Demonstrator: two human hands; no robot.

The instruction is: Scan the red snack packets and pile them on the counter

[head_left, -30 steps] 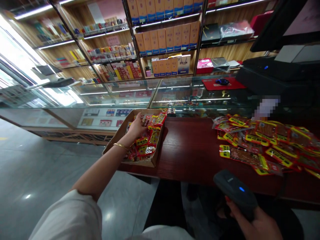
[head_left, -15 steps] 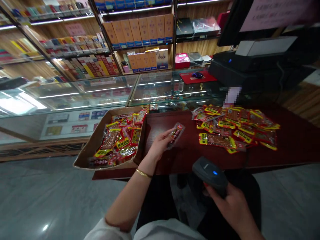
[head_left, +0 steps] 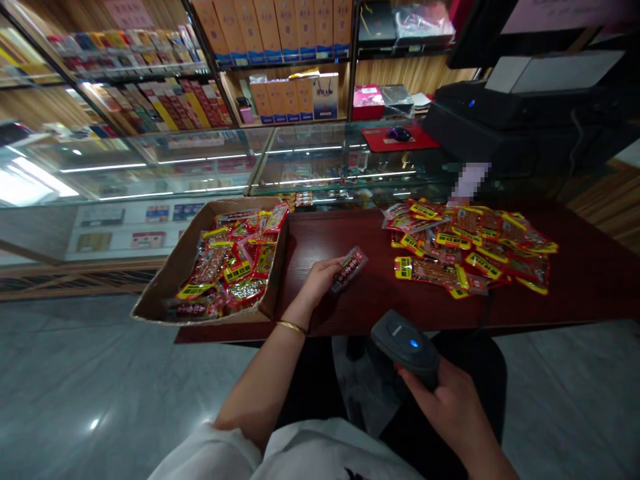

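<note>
The left hand [head_left: 316,285] pinches a packet [head_left: 350,268] that juts past its fingertips, the box [head_left: 277,277] left of them and the pile [head_left: 465,247] right, while the right hand [head_left: 457,407] has its fingers wrapped about the scanner [head_left: 404,341].

Loc.: retail shop, apparently sales counter; exact trade unclear. Evid.: pale wood-grain wall shelving [head_left: 425,72] w/ dark uprights, stocked in rows, incl. near-identical tall orange-brown cartons w/ blue bases [head_left: 287,30]. Long clear-glass display counter [head_left: 210,157], lit strips, small goods inside. Adj. dark-red wooden desktop [head_left: 320,230]: heap of red-and-yellow plastic packs [head_left: 435,270]; more packs in brown open cardboard box [head_left: 173,280]. Also dark-grey handheld scanner w/ blue LED [head_left: 403,343], black boxy till-type machine [head_left: 510,127].
</note>
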